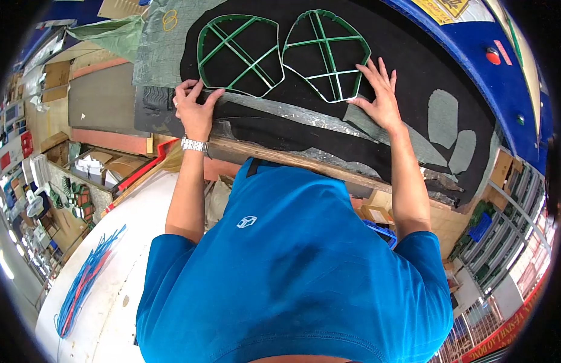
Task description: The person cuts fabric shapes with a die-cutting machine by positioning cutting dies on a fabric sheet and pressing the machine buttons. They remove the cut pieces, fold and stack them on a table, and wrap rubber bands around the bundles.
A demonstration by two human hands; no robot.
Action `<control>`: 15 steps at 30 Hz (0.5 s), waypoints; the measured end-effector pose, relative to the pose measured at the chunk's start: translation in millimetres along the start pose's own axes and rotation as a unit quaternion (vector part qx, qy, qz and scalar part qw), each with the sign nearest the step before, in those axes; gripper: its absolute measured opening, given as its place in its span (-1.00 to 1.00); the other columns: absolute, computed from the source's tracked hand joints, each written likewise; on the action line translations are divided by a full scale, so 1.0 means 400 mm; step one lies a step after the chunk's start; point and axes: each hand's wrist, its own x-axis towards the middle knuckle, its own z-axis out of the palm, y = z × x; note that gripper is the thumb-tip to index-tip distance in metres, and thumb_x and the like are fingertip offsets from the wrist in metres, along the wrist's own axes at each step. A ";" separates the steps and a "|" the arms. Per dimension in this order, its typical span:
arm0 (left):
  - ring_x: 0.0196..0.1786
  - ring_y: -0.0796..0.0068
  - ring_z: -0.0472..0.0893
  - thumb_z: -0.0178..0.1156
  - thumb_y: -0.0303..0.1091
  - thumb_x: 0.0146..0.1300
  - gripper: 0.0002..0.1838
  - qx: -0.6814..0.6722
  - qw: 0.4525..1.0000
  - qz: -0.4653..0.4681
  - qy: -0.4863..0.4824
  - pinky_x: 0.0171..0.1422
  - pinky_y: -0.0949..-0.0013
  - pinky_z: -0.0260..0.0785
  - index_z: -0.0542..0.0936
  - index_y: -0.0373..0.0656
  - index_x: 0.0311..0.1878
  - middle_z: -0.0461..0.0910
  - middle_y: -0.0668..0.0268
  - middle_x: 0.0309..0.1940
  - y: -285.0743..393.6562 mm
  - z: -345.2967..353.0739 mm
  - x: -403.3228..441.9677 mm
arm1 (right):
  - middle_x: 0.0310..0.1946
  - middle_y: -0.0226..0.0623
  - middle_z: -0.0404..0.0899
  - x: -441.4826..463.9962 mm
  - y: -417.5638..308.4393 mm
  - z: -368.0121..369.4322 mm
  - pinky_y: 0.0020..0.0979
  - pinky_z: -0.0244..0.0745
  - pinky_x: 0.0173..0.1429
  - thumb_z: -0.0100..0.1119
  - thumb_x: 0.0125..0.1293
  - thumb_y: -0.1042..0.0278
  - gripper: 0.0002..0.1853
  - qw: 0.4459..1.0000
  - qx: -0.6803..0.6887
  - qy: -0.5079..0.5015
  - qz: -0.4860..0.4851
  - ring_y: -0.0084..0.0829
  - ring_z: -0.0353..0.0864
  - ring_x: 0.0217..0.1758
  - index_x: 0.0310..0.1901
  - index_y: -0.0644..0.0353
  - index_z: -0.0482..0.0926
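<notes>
Two green metal cutting dies with crossed inner bars, the left die (251, 63) and the right die (324, 41), lie side by side on a black sheet (407, 48). My left hand (194, 109), with a metal watch at the wrist, is at the lower left corner of the left die. Its thumb and fingers are apart, touching the sheet's near edge beside the rim. Spread around the lower right side of the right die is my right hand (382, 100). Its index finger touches the rim, and its thumb rests near the bottom corner.
Grey rounded pieces (442, 118) lie right of my right hand. A worn wooden edge (304, 162) runs along the front. Blue machinery with a red button (492, 55) borders the right. Blue and red cords (87, 281) lie on a white surface at lower left.
</notes>
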 end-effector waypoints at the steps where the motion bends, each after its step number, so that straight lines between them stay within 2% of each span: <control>1: 0.01 0.26 0.49 0.61 -0.01 -0.04 -0.43 0.003 1.000 0.017 0.011 0.15 0.14 0.36 0.79 -0.17 -0.01 0.55 0.30 0.02 -0.003 0.001 0.002 | 0.60 -0.27 0.19 -0.001 0.002 0.005 0.25 -0.43 0.70 0.61 -0.10 -0.01 -0.03 1.000 0.003 0.010 -0.003 -0.12 -0.12 0.73 0.45 -0.24 0.42; 6: -0.01 0.26 0.49 0.62 -0.02 -0.06 -0.43 -0.006 1.000 0.010 0.004 0.11 0.14 0.36 0.79 -0.16 -0.01 0.54 0.31 0.02 0.008 -0.005 0.004 | 0.58 -0.23 0.23 -0.008 -0.013 0.013 0.26 -0.40 0.69 0.61 -0.12 -0.01 -0.04 1.000 -0.003 0.030 -0.003 -0.11 -0.07 0.72 0.43 -0.19 0.44; 9: 0.04 0.22 0.52 0.62 -0.05 0.00 -0.44 0.015 1.000 -0.007 -0.012 0.18 0.18 0.40 0.76 -0.27 -0.03 0.55 0.22 0.06 0.021 -0.019 0.004 | 0.56 -0.22 0.26 -0.010 -0.012 0.019 0.23 -0.35 0.69 0.60 -0.13 -0.02 -0.05 0.999 -0.003 0.043 -0.004 -0.12 0.00 0.70 0.41 -0.17 0.46; 15: 0.02 0.19 0.54 0.64 -0.21 -0.03 -0.49 -0.012 1.000 0.010 -0.011 0.16 0.20 0.39 0.73 -0.34 -0.08 0.56 0.17 0.01 0.023 -0.017 0.008 | 0.56 -0.24 0.27 -0.006 -0.004 0.016 0.20 -0.33 0.69 0.62 -0.15 0.01 -0.01 0.999 -0.006 0.038 -0.004 -0.14 0.05 0.69 0.44 -0.20 0.43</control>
